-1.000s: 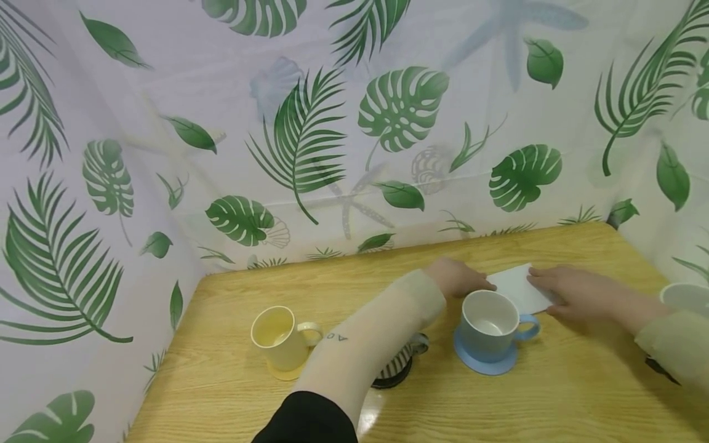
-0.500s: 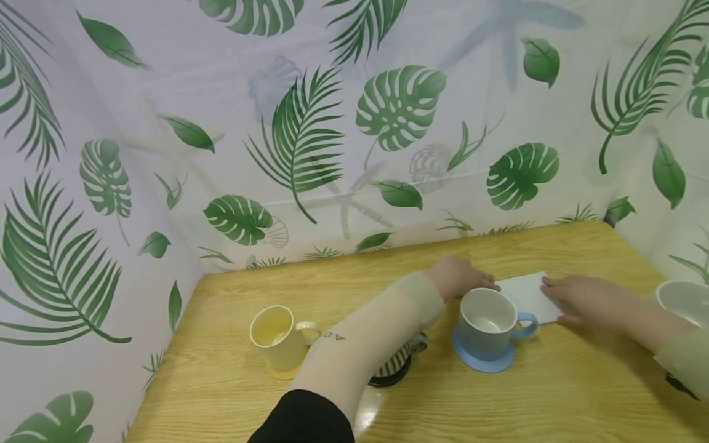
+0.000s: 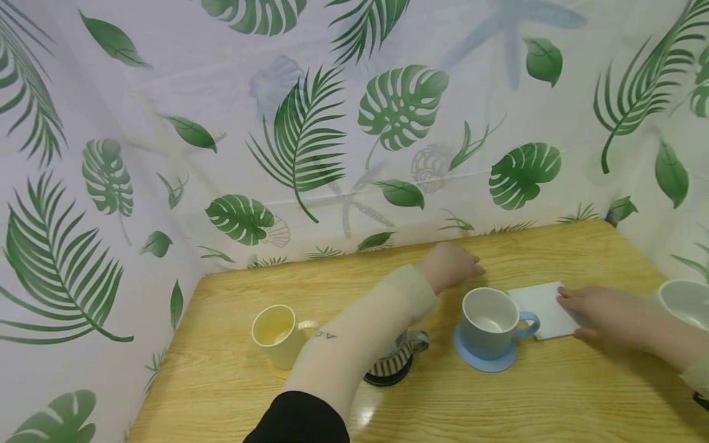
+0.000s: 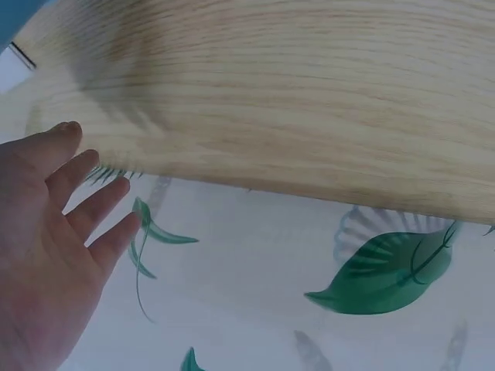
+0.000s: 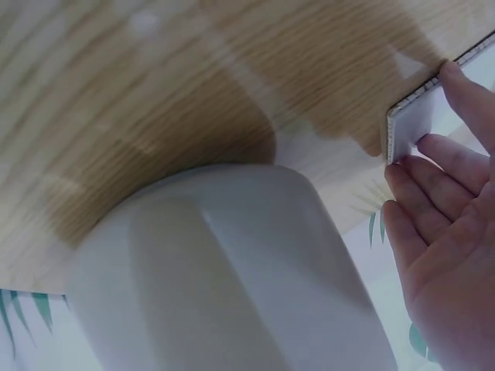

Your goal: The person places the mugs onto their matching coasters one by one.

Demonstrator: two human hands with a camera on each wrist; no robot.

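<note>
A flat white square coaster [image 3: 544, 309] lies on the table behind the grey mug with the blue handle [image 3: 488, 329]. My right hand [image 3: 615, 317] holds its right side, thumb toward the front edge and fingers at the back corner. In the right wrist view, the coaster's thick rim [image 5: 393, 131] shows against my fingertips. My left hand [image 3: 450, 267] hovers behind and left of the grey mug, fingers loosely extended and holding nothing; the left wrist view shows the spread fingers [image 4: 104, 209]. The grey mug stands on a round blue coaster [image 3: 487, 365].
A yellow mug [image 3: 279, 344] on a yellow coaster stands at the left. My left forearm partly hides a black-and-white striped mug [image 3: 390, 367] on a dark coaster. A pale mug [image 3: 687, 301] sits at the right edge, looming large in the right wrist view. Leaf-printed cloth [image 3: 310, 203] backs the table.
The white coaster has slid right and slightly toward me with my right hand. My left hand, which was touching its left corner, has let go and drawn back.
</note>
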